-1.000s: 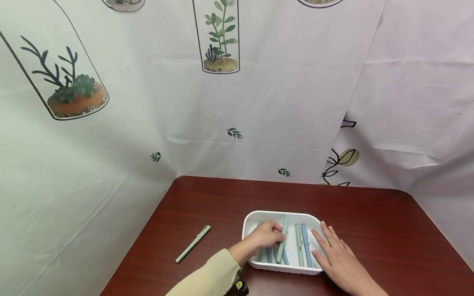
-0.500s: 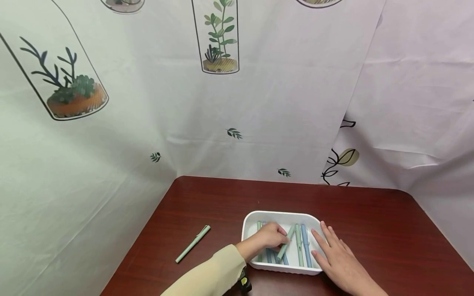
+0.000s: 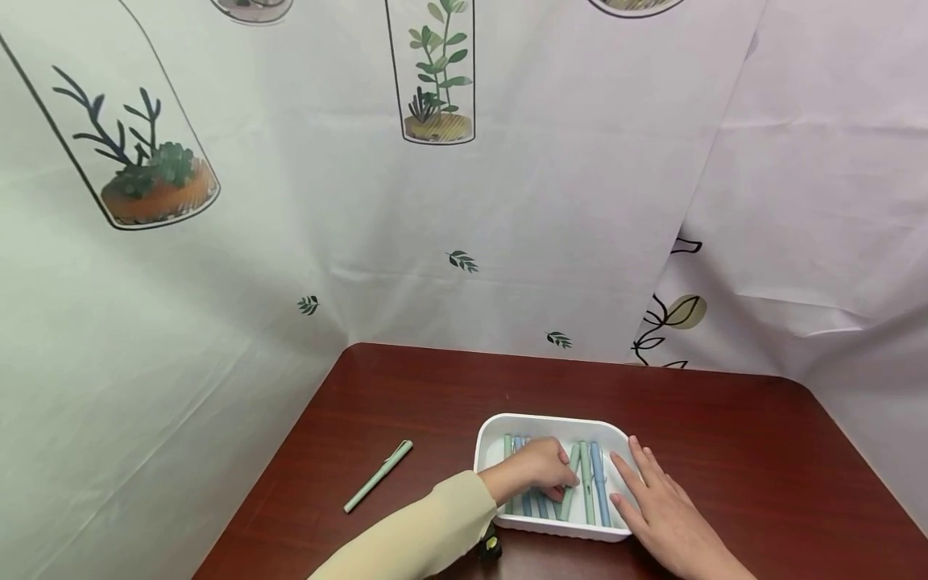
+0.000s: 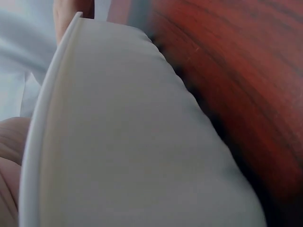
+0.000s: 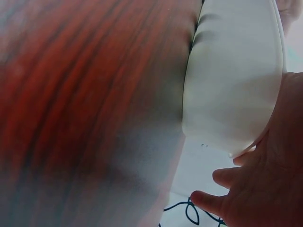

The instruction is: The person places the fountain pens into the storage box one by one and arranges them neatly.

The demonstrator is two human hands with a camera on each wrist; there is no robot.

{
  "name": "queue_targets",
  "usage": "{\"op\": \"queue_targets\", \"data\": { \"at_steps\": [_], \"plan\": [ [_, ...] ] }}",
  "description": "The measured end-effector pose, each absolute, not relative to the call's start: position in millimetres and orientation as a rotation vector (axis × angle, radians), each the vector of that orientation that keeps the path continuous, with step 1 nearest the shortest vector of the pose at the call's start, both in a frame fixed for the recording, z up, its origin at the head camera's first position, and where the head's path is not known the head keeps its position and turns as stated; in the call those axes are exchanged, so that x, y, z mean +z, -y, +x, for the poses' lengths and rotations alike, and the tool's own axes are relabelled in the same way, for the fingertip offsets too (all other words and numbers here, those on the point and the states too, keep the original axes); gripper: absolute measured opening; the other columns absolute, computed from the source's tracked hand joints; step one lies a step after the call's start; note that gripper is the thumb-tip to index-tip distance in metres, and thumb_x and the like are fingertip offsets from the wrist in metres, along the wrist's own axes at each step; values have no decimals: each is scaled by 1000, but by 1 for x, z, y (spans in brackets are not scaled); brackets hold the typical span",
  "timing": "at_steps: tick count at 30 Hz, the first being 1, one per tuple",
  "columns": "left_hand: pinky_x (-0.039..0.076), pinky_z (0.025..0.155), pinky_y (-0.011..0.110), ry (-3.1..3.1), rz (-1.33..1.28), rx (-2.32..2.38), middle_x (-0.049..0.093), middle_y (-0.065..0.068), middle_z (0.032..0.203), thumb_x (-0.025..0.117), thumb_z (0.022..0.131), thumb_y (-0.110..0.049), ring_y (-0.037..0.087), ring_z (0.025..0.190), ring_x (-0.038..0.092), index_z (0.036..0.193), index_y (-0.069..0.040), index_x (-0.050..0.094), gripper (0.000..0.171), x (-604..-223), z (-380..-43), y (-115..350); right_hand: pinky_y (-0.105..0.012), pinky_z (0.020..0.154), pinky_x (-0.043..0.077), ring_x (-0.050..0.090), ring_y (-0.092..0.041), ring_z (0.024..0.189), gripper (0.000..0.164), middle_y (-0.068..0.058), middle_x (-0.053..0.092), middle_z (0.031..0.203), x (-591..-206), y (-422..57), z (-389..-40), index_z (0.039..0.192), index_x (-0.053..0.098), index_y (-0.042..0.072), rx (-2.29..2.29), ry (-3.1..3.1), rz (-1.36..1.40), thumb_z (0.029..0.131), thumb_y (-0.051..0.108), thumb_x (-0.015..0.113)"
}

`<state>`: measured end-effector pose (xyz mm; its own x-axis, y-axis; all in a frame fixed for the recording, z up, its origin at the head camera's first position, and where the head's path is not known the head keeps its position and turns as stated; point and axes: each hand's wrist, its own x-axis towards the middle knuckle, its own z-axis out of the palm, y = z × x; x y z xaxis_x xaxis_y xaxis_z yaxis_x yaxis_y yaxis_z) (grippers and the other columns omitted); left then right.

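A white tray (image 3: 561, 529) on the table holds several green and blue pens lying side by side. My left hand (image 3: 540, 466) reaches into it, fingers curled on a light green pen (image 3: 574, 459) in the middle. To the right of that pen lie another green pen (image 3: 586, 491) and a blue pen (image 3: 599, 483). The left hand covers parts of the pens on the left side. My right hand (image 3: 663, 515) rests against the tray's right rim with its fingers spread. In the left wrist view the tray's outer wall (image 4: 142, 118) hides most of the hand.
One green pen (image 3: 378, 477) lies alone on the dark red table (image 3: 406, 387), left of the tray. A printed cloth (image 3: 507, 201) hangs behind the table. A black wrist device (image 3: 490, 543) sits under the left sleeve, close to the tray's front rim.
My left hand has moved slightly right inside the tray, and the green pen at its fingers has turned nearly parallel to its neighbours. The right hand stays at the rim.
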<state>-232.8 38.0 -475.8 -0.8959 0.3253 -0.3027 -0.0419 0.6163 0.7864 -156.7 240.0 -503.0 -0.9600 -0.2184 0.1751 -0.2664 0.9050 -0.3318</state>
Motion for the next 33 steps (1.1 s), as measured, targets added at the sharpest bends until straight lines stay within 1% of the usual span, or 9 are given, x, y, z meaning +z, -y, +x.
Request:
{"op": "queue_targets", "data": {
  "at_steps": [4, 7, 11, 14, 17, 21, 24, 28, 33],
  "plan": [
    [55, 49, 25, -2500, 240, 1090, 62, 5, 50, 80, 84, -6, 19, 49, 70, 78, -8, 55, 25, -474, -233, -42, -66, 106, 37, 32, -48, 145, 61, -20, 27, 164, -504, -240, -156, 152, 49, 15, 541, 2914, 382, 100, 44, 61],
    [53, 51, 22, -2537, 265, 1036, 63, 4, 50, 78, 85, -8, 18, 48, 69, 82, -8, 57, 22, -471, -231, -41, -66, 105, 38, 33, -49, 144, 61, -20, 28, 164, -505, -240, -156, 151, 50, 15, 544, 2904, 390, 99, 44, 61],
    [50, 60, 19, -2586, 329, 1015, 62, 1, 50, 75, 86, -10, 14, 46, 66, 89, -8, 58, 18, -468, -229, -33, -65, 105, 39, 34, -49, 144, 60, -21, 28, 163, -505, -240, -155, 151, 50, 14, 544, 2902, 394, 99, 42, 62],
    [48, 62, 19, -2605, 396, 1050, 63, 0, 51, 74, 86, -9, 16, 46, 67, 92, -8, 59, 16, -465, -227, -22, -66, 105, 39, 33, -49, 144, 61, -21, 27, 164, -504, -239, -156, 151, 50, 14, 538, 2916, 375, 99, 42, 63],
    [47, 58, 20, -2590, 453, 1120, 63, -2, 55, 73, 85, -8, 15, 48, 66, 93, -8, 60, 15, -459, -226, -9, -67, 105, 38, 31, -48, 145, 62, -21, 26, 164, -502, -239, -156, 152, 49, 15, 528, 2940, 354, 99, 44, 62],
    [48, 52, 20, -2563, 498, 1203, 60, -6, 63, 73, 86, -8, 10, 49, 63, 96, -7, 61, 16, -451, -223, 11, -67, 106, 38, 30, -48, 146, 62, -20, 25, 165, -502, -238, -156, 152, 49, 15, 518, 2948, 350, 99, 45, 61],
    [47, 54, 19, -2626, 563, 1158, 58, -9, 70, 74, 86, -12, 2, 56, 57, 97, -8, 63, 17, -445, -222, 26, -66, 106, 38, 31, -47, 146, 62, -20, 26, 164, -502, -238, -156, 152, 49, 15, 514, 2938, 353, 99, 45, 61],
    [44, 61, 21, -2754, 632, 1026, 59, -13, 76, 75, 85, -22, 1, 64, 51, 100, -11, 67, 21, -436, -221, 46, -66, 106, 38, 31, -47, 146, 62, -20, 26, 164, -502, -239, -156, 152, 49, 15, 512, 2932, 357, 99, 45, 61],
    [46, 65, 24, -2785, 625, 988, 63, -13, 82, 77, 86, -30, 3, 70, 56, 105, -12, 68, 28, -429, -216, 72, -66, 106, 38, 31, -47, 146, 62, -20, 27, 164, -502, -239, -156, 152, 49, 15, 517, 2934, 358, 99, 46, 61]
  ]
}}
